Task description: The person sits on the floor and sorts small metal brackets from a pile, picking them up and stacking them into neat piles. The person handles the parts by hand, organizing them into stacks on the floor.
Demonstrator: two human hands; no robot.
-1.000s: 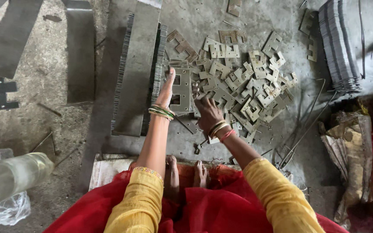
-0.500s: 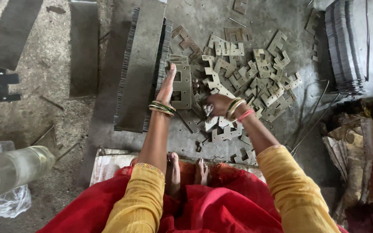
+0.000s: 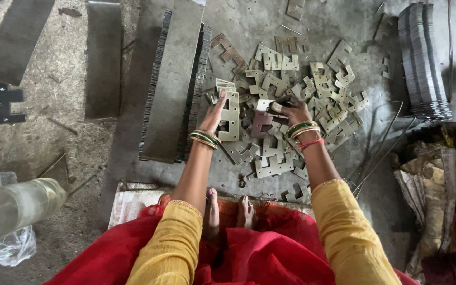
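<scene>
Seated person sorting stamped metal plates on a concrete floor. The left hand [image 3: 215, 113] is resting flat, fingers extended, against the upright stack of plates [image 3: 231, 116]. The right hand [image 3: 291, 112], which half a second ago was lower and nearer the body, is now reaching into the loose pile [image 3: 312, 84], fingers pinching one small plate [image 3: 264, 105]; a further piece is being fetched for the stack

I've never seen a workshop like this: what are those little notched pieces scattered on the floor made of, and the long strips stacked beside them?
The notched pieces look like thin stamped sheet metal: flat, sharp-cornered, dull grey-beige, some with a rusty tint. The long strips seem to be the same kind of sheet, stacked on edge so their thin layers show as fine lines. The left hand steadies a small stack; the right hand picks among the loose ones.
</scene>
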